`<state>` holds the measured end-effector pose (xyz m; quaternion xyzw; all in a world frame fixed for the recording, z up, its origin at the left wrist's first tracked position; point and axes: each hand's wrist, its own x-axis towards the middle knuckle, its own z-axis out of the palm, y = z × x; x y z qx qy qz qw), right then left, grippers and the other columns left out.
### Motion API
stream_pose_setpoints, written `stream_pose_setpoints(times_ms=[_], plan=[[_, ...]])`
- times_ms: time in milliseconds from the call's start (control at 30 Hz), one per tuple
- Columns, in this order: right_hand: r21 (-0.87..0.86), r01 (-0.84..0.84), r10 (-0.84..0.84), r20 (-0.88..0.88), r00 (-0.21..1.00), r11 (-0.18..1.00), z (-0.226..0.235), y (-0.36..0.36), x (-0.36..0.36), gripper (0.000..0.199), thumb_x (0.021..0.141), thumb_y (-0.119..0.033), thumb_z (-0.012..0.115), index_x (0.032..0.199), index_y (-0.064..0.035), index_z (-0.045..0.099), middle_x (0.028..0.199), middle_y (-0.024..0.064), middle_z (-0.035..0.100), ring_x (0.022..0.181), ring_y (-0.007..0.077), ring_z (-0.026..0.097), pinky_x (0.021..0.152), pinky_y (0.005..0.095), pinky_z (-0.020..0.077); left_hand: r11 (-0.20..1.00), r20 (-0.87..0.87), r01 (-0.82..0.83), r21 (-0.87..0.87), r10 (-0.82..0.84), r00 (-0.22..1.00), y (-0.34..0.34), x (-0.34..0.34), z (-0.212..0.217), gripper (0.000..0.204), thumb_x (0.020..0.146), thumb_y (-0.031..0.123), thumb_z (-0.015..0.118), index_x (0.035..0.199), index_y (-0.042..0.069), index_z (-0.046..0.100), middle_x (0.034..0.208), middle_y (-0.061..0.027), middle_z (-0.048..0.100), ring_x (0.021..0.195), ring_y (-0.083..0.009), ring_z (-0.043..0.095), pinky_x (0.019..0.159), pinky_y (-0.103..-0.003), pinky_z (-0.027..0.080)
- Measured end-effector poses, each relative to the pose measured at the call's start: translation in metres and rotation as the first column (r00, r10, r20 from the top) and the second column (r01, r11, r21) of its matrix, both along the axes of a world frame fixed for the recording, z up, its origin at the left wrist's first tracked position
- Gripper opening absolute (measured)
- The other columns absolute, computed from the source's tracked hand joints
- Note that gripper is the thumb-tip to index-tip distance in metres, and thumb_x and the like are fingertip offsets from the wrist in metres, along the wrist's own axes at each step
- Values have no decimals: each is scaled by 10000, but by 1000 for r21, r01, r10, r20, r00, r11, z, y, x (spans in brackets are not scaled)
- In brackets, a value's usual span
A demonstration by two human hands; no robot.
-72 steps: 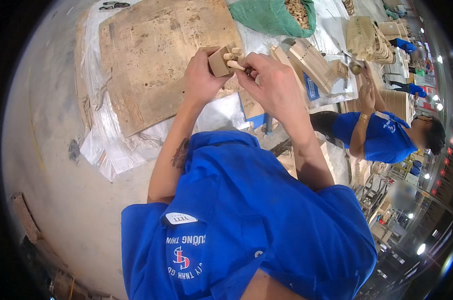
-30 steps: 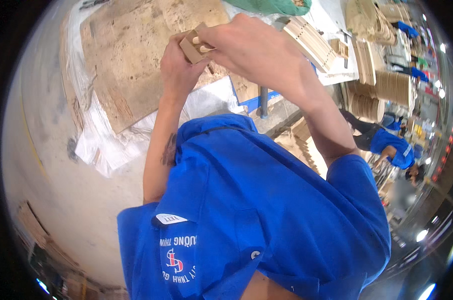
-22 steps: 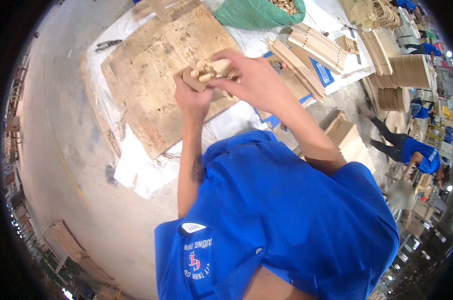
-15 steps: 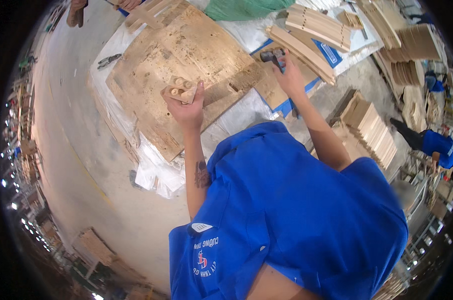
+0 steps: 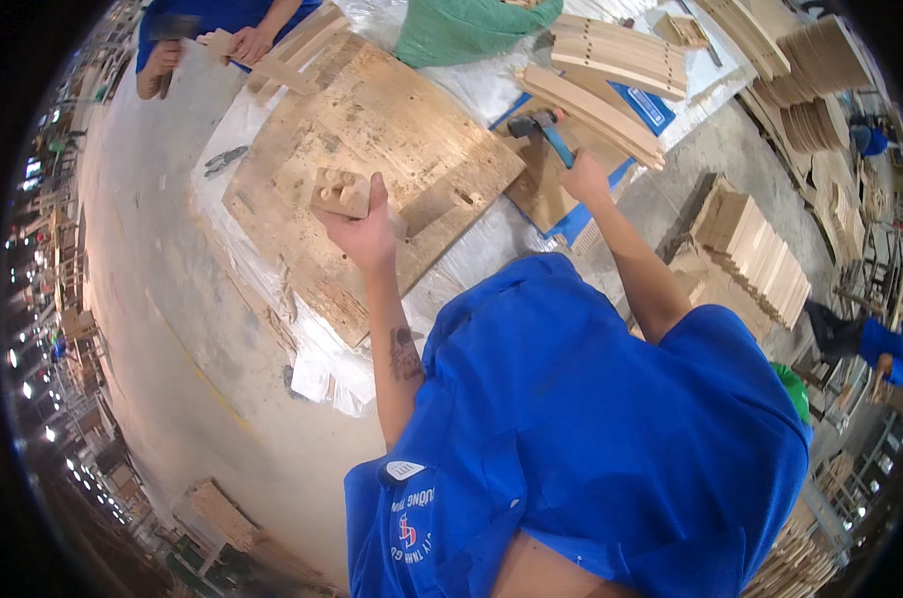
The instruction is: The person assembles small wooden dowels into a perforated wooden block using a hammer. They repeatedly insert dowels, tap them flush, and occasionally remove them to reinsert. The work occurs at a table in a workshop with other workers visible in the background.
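Head view: left hand (image 5: 364,227) grips wooden block (image 5: 338,192).

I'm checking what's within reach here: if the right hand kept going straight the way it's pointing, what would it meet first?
Most likely the hammer: the right hand is already at the near end of its blue handle; contact is unclear.

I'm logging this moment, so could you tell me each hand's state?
Left hand: closed on a small wooden block.
Right hand: gripping the blue-handled hammer.
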<state>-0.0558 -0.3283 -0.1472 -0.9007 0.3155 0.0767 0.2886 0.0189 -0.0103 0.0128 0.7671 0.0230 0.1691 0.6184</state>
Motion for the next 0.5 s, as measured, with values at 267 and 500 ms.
stream_pose_setpoints(times_ms=[267,500], plan=[[646,-224,-3,331,944,730,161,69,-15,348,1023,-373,571,1012,-25,589,665,57,566,570,168,580,548,328,454,969,77,-232,89,226,971,-22,20,9,602,844,190,834,1262,-30,461,1116,-196,674,1011,-260,688,872,-367,543],[804,-419,32,449,893,422,251,109,-20,332,1063,-362,530,994,-39,565,654,12,528,539,105,506,513,304,417,967,157,-246,58,235,959,-20,23,1,619,823,229,851,1235,-44,479,1066,-226,693,971,-294,710,838,-376,554]])
